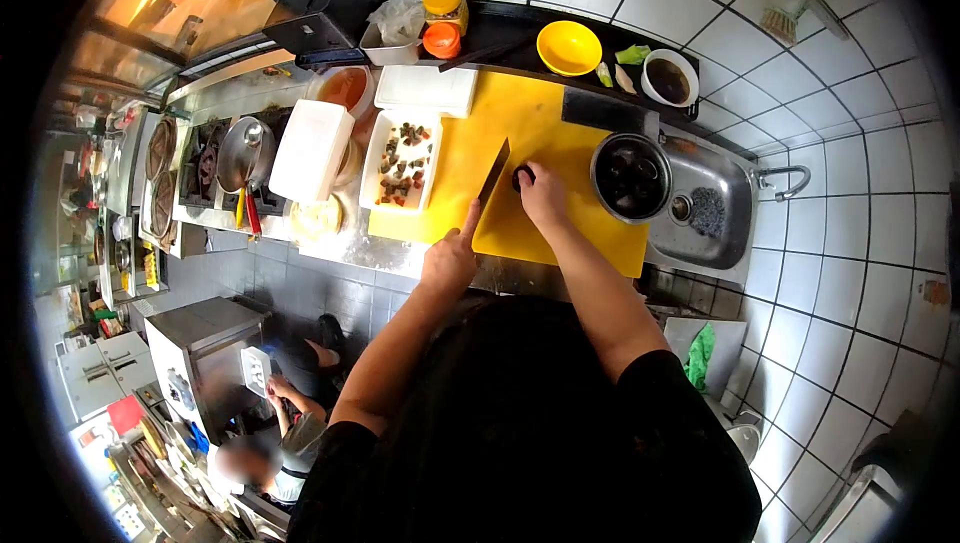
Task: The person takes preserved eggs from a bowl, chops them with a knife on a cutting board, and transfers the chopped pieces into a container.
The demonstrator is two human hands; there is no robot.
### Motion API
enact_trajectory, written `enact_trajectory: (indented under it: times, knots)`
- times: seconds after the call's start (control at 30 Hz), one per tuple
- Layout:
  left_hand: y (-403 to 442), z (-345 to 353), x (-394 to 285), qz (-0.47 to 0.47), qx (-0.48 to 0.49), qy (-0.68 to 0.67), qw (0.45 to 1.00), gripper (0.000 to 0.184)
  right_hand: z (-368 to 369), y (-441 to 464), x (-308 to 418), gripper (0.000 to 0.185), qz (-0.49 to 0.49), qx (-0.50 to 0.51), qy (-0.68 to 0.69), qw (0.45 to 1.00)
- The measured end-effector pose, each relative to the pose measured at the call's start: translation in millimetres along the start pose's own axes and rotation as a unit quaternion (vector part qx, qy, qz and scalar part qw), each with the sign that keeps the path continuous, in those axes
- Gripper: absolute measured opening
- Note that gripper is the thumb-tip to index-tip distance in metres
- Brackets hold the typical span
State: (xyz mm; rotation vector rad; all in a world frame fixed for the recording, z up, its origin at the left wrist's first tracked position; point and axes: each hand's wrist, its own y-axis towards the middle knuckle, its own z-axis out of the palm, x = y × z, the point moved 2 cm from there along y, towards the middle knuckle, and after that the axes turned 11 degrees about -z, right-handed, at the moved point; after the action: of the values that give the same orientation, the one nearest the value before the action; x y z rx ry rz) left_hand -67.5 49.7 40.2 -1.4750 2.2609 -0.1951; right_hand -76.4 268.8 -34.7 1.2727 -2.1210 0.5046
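My left hand (449, 261) is closed round the handle of a kitchen knife (495, 171), its index finger stretched along the tool. The blade points away from me over a yellow cutting board (590, 236). To the right of the blade, my right hand (543, 195) grips a dark rounded food piece (521, 178) against the board; it looks like a preserved egg, partly hidden by the fingers. Left of the knife, a white tray (433, 175) holds several small dark cut pieces (402, 158). A metal pot (597, 188) with dark rounded pieces stands at the board's right end.
A steel sink (735, 233) with a faucet (790, 181) lies right of the pot. Behind the board are a yellow bowl (569, 48), a white bowl (670, 79) of dark liquid and jars. A pan (245, 153) sits on the stove at left. Another person (290, 423) works lower left.
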Motion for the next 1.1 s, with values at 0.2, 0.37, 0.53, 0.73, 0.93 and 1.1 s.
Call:
enact_trajectory:
  times: [0.2, 0.37, 0.53, 0.73, 0.93, 1.1]
  knots:
    - [-11, -15, -8, -0.014, -0.003, -0.134, 0.991, 0.084, -3, 3, -5, 0.036, 0.046, -0.015, 0.074, 0.996]
    - [-13, -17, -9, 0.006, 0.004, -0.133, 0.991, 0.081, 1, 4, -13, 0.031, 0.034, -0.014, 0.081, 0.996]
    - [-16, -21, -13, 0.009, 0.012, -0.113, 0.993, 0.08, -3, 2, -11, 0.03, 0.024, -0.019, 0.088, 0.996]
    - [-16, -15, -15, 0.02, -0.001, -0.116, 0.993, 0.079, -2, 3, -16, 0.029, 0.012, -0.011, 0.073, 0.997]
    - [-14, -12, -14, 0.018, 0.011, -0.122, 0.992, 0.08, -14, -1, -7, 0.027, 0.012, -0.006, 0.063, 0.998]
    - [-13, -12, -16, 0.018, 0.009, -0.112, 0.994, 0.08, -9, 1, -14, 0.026, 0.002, -0.004, 0.046, 0.999]
